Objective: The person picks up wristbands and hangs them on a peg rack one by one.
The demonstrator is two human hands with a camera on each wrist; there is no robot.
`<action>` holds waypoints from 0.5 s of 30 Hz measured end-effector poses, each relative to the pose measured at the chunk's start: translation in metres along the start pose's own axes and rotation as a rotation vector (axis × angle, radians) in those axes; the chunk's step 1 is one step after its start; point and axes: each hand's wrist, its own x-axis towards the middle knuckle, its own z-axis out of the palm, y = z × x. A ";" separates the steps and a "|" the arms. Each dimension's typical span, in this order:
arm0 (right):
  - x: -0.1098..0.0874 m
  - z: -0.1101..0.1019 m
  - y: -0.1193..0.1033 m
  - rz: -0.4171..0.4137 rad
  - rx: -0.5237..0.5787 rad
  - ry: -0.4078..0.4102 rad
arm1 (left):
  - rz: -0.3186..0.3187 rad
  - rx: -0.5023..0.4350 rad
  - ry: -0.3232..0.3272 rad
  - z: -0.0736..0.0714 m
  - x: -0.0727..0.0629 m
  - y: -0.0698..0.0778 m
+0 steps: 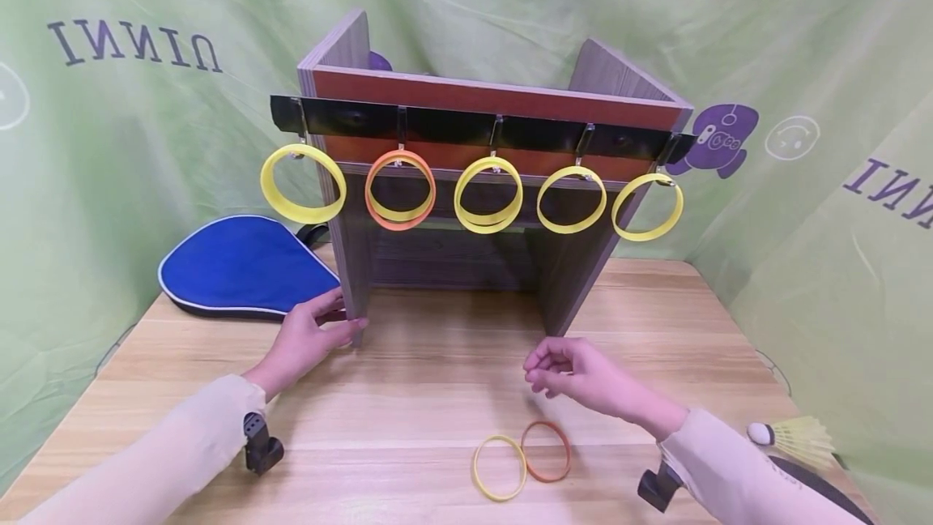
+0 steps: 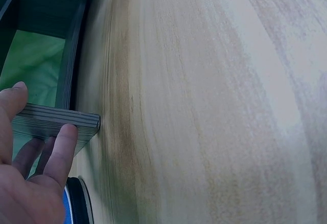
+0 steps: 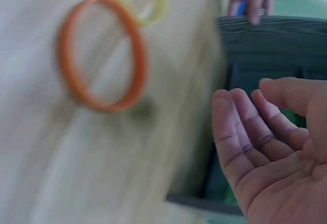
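My left hand [image 1: 302, 339] grips the front edge of the left side panel [image 2: 56, 117] of a grey wooden shelf unit, thumb on one face and fingers on the other. Near the foot of the right panel [image 1: 583, 282], my right hand [image 1: 579, 375] hovers with loosely bent fingers and nothing in them. On the table, closer to me, lie a yellow ring [image 1: 475, 468] and an orange ring [image 3: 65, 55], side by side. Several rings hang from hooks on a black bar [image 1: 452, 122] across the unit's front, among them an orange ring [image 1: 433, 189] overlapping a yellow one.
A blue padded case [image 1: 240, 266] lies left of the unit, right behind my left hand. At the right table edge are a yellow shuttlecock [image 1: 802, 437] and a dark object [image 1: 824, 484], partly hidden by my sleeve. Green printed cloth [image 1: 802, 39] encloses the table.
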 end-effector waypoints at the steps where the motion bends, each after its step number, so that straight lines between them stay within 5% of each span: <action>1: -0.002 0.001 0.005 0.001 -0.017 -0.009 | -0.001 0.003 0.000 0.000 0.000 0.000; 8: -0.015 0.007 0.032 -0.006 -0.182 -0.041 | 0.000 0.002 0.000 0.000 0.000 0.001; 15: -0.018 0.013 0.044 -0.003 -0.189 -0.077 | 0.002 0.005 0.002 0.000 0.000 0.000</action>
